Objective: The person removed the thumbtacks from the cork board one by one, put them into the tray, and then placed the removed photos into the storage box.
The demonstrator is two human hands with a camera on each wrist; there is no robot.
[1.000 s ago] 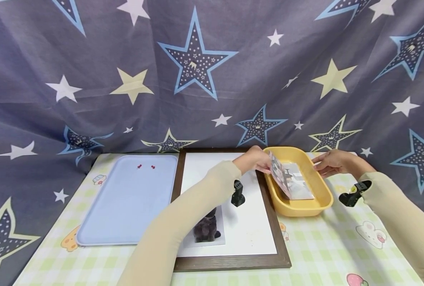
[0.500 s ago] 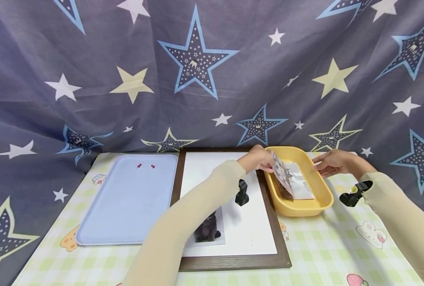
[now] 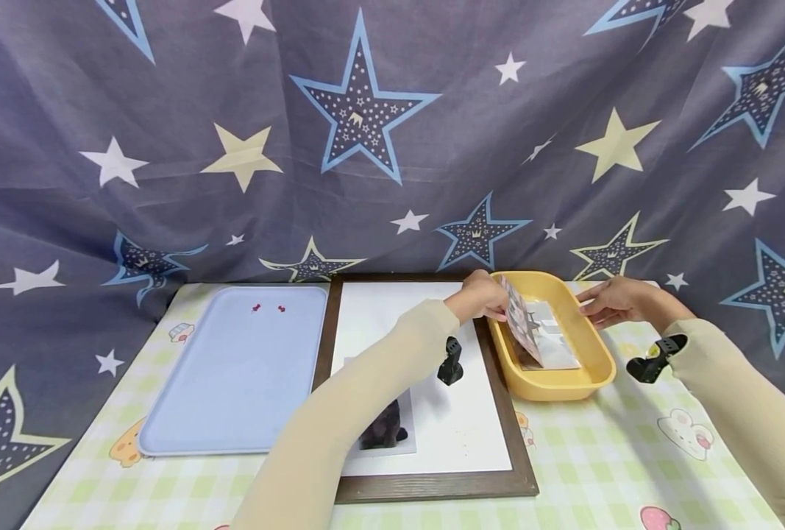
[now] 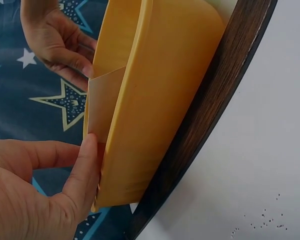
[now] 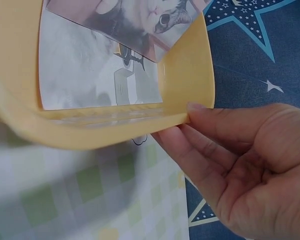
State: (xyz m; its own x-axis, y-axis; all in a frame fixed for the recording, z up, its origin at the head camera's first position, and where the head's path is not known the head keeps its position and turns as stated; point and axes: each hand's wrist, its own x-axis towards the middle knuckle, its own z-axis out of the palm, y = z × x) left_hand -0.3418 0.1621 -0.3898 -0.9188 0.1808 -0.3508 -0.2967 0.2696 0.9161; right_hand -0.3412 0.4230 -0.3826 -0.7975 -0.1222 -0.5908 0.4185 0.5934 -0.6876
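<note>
My left hand reaches over the near-left rim of a yellow plastic tray and pinches a cat photo by its edge. The photo leans at a slant inside the tray; in the left wrist view only its plain back shows, between finger and thumb. Under it a paler photo print lies on the tray bottom, partly covered. On the tray's far right side my right hand holds the rim, thumb on top and fingers beneath, as the right wrist view shows.
A white board with a dark wooden frame lies left of the tray, bearing a photo of a dark furry animal partly behind my left sleeve. Farther left, a light blue tray carries two red pushpins. A starry curtain hangs behind.
My left hand has shifted slightly right, and the cat photo has moved a little with it inside the tray. The right hand keeps its hold on the rim.
</note>
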